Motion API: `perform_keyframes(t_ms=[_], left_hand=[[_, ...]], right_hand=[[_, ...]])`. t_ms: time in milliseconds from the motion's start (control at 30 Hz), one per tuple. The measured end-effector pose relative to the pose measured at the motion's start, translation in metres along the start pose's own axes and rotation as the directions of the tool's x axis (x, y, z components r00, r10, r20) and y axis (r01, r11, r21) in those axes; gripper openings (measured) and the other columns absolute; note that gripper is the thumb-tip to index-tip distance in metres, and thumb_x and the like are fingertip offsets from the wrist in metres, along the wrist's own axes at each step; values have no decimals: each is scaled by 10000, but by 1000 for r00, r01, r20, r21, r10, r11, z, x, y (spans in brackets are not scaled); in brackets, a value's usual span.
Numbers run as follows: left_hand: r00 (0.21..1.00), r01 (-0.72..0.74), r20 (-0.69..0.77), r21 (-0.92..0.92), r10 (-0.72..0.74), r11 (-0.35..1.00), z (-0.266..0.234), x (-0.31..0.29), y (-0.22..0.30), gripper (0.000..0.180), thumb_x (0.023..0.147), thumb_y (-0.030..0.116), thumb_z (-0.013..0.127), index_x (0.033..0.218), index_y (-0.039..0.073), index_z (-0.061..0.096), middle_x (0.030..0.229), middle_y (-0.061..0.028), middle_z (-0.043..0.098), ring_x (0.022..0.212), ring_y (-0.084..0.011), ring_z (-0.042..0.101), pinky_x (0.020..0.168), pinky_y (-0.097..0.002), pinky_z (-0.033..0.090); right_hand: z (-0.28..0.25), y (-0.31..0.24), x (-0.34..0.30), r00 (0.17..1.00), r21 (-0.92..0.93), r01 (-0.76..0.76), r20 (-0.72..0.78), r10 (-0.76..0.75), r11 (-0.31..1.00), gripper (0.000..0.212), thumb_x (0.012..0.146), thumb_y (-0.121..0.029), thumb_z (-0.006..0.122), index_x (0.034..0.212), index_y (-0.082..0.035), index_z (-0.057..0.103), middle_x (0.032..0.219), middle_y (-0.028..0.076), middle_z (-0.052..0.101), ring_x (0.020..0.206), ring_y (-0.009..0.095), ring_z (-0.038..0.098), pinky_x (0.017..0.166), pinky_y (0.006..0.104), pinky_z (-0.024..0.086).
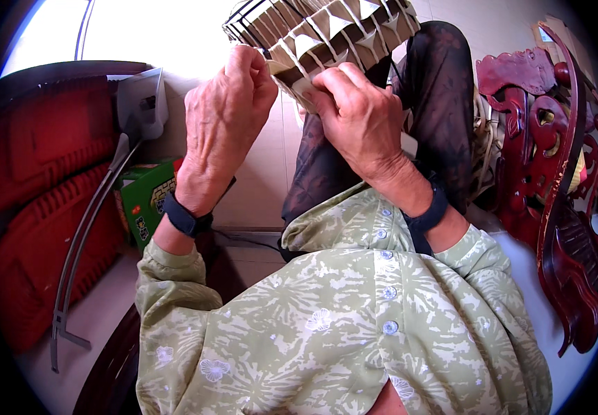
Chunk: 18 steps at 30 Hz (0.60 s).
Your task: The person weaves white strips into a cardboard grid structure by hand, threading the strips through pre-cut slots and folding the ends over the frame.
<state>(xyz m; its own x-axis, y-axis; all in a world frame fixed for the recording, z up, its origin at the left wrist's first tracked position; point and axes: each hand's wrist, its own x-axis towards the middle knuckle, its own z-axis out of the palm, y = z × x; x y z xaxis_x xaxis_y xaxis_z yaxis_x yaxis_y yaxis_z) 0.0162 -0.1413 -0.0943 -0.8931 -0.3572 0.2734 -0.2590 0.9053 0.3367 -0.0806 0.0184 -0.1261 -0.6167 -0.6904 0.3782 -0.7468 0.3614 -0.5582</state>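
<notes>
A basket (pixel 327 36) with a black wire frame and cream strips laced over a dark band leans at the top, by my knees. My left hand (pixel 226 117) is closed in a pinch at the basket's left corner; what lies between its fingertips is too small to make out. Just to the right, my right hand (pixel 361 114) has its thumb and fingers closed on the basket's near lower edge, where a pale strip end shows beneath them. Both wrists wear dark bands. The basket's far side is cut off by the picture's upper edge.
Red plastic pieces (pixel 50 200), a grey curved metal stand (pixel 95 214) and a green box (pixel 143 197) are on the left. A carved dark-red wooden chair (pixel 555 173) stands at right, with pale cords (pixel 482 149) beside my knee. A dark cable (pixel 243 241) runs across the floor.
</notes>
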Motion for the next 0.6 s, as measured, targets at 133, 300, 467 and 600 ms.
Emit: perform_keyframes(t_ms=[133, 300, 467, 600], left_hand=[[973, 211, 29, -498, -227, 841, 11, 2, 0, 166, 881, 116, 736, 962, 23, 626, 722, -91, 681, 644, -190, 682, 591, -301, 533], [941, 328, 152, -627, -303, 706, 16, 4, -10, 184, 871, 136, 778, 960, 10, 677, 852, -51, 681, 750, -128, 643, 657, -264, 517], [957, 87, -182, -559, -225, 825, 24, -3, -8, 129, 925, 131, 720, 972, 27, 660, 981, -45, 684, 842, -129, 625, 726, -275, 509], [915, 36, -335, -489, -225, 872, 35, -3, -9, 126, 982, 186, 672, 1004, 62, 665, 962, -11, 719, 877, -101, 617, 783, -249, 485]], right_hand=[[6, -2, -2, 999, 94, -36, -21, 38, 995, 135, 818, -116, 725, 867, -72, 607, 871, 108, 658, 680, 343, 675, 594, 415, 545], [-1, -4, -2, 997, 242, -58, -37, 68, 969, 164, 837, -100, 729, 969, -59, 641, 920, 106, 665, 719, 316, 676, 615, 398, 540], [-16, 5, -24, 983, 325, -111, -107, 153, 939, 205, 868, 1, 712, 1066, -22, 667, 908, 50, 622, 652, 87, 514, 541, 223, 435], [-18, 27, -25, 998, 52, -38, -38, 40, 998, 217, 871, -251, 740, 993, -97, 647, 982, 58, 655, 705, 288, 599, 857, 424, 459]])
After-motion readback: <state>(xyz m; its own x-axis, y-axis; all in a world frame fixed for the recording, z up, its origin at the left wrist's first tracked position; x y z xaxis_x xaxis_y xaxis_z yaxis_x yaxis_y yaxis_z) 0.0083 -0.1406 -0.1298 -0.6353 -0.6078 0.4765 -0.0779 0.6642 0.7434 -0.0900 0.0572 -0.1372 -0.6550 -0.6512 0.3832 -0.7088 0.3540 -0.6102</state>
